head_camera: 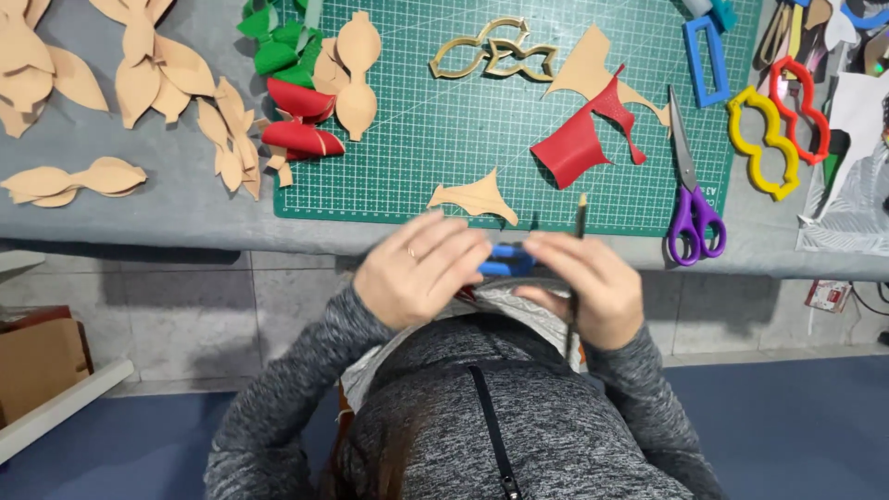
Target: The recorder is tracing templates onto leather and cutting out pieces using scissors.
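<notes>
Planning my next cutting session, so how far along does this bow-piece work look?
Done: many tan cut shapes lie piled at the left, with green pieces and folded red pieces beside them. In hand: both hands, left hand and right hand, hold a blue template. Left: a curled red sheet is still only partly cut.

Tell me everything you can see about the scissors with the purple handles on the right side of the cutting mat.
The purple-handled scissors lie flat and closed at the right edge of the green gridded cutting mat. Two slim grey metal blades point away from the person; the two glossy purple plastic loops sit nearest the table's front edge, overhanging the mat onto the grey table cover. Neither hand touches them.
</notes>
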